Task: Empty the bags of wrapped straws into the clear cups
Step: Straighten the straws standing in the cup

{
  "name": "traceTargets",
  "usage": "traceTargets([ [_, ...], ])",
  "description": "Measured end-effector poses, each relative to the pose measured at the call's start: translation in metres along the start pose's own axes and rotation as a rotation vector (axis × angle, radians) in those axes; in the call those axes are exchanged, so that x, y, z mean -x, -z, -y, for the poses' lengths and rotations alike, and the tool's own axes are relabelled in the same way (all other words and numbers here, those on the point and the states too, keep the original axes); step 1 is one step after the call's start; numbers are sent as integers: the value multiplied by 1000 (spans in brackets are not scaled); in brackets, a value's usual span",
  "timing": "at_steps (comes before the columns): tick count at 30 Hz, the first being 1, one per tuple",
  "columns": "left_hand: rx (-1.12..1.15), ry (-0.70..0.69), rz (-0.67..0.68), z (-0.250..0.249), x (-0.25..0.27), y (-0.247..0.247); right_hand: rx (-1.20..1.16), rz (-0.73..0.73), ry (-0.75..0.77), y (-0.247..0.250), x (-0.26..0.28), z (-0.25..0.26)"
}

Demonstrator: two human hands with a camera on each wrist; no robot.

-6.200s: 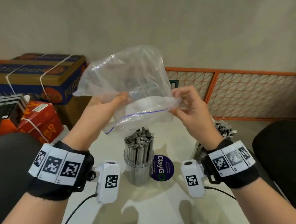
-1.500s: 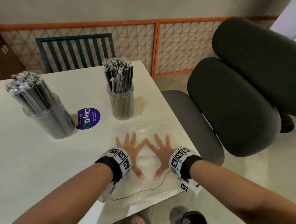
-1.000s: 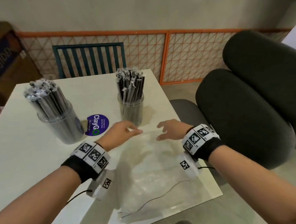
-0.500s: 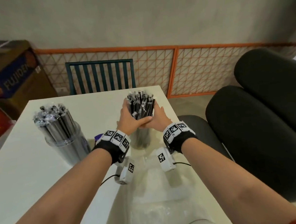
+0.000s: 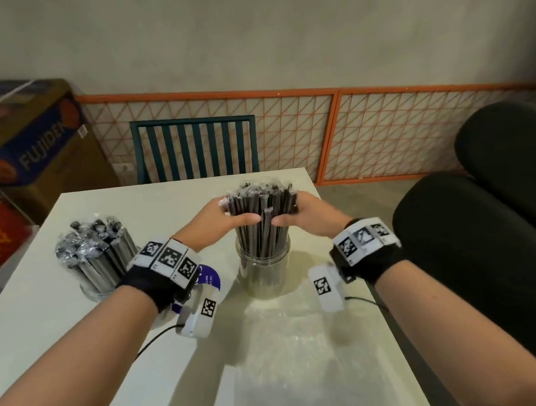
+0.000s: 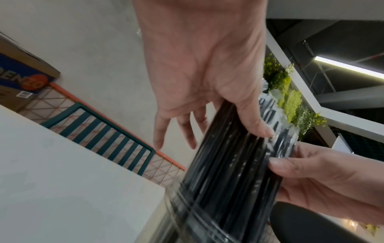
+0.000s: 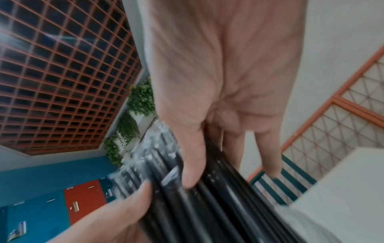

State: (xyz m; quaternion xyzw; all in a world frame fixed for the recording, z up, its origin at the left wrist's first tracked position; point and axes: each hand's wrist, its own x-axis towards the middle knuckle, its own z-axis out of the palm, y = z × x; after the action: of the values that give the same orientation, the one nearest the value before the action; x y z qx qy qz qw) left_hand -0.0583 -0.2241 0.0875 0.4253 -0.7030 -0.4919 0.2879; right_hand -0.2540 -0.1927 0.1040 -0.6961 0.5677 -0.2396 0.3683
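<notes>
Two clear cups stand on the white table (image 5: 47, 329), both full of wrapped black straws. The left cup (image 5: 99, 278) stands alone. At the right cup (image 5: 265, 276) my two hands clasp the upper part of the straw bundle (image 5: 262, 203) from either side. My left hand (image 5: 234, 213) has its thumb in front and fingers behind, and so has my right hand (image 5: 292, 212). The left wrist view shows the left thumb (image 6: 255, 125) pressed on the straws (image 6: 228, 164). In the right wrist view, blurred, the right thumb (image 7: 191, 172) lies on the straws (image 7: 207, 200). Empty clear bags (image 5: 296, 359) lie flat near me.
A purple round sticker (image 5: 212, 279) lies between the cups. A teal chair (image 5: 193, 147) stands behind the table's far edge, and black padded seats (image 5: 485, 251) are close on the right. Cardboard boxes (image 5: 25, 150) are stacked at the left.
My hands lifted off the flattened bag on the table and reached forward to the right cup. They closed around its straw bundle and have held it for the last half second.
</notes>
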Motion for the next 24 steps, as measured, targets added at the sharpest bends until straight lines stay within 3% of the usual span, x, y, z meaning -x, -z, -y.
traceTargets([
  [4,-59,31,118,1,-1,2,133,258,-33,17,4,9],
  [7,-65,16,104,8,2,-8,128,343,-60,2,8,-7],
  [10,13,4,48,15,8,-16,-26,271,-38,-14,18,-18],
  [15,115,-36,28,19,21,-35,-88,-14,-35,-37,20,-27],
  [18,0,-52,-125,16,14,-43,-51,-149,-19,-40,17,-19],
  [21,-10,-80,-177,5,8,-31,-58,-146,36,-24,15,-10],
  [24,-27,-48,-1,1,8,-16,53,16,16,-8,16,-9],
])
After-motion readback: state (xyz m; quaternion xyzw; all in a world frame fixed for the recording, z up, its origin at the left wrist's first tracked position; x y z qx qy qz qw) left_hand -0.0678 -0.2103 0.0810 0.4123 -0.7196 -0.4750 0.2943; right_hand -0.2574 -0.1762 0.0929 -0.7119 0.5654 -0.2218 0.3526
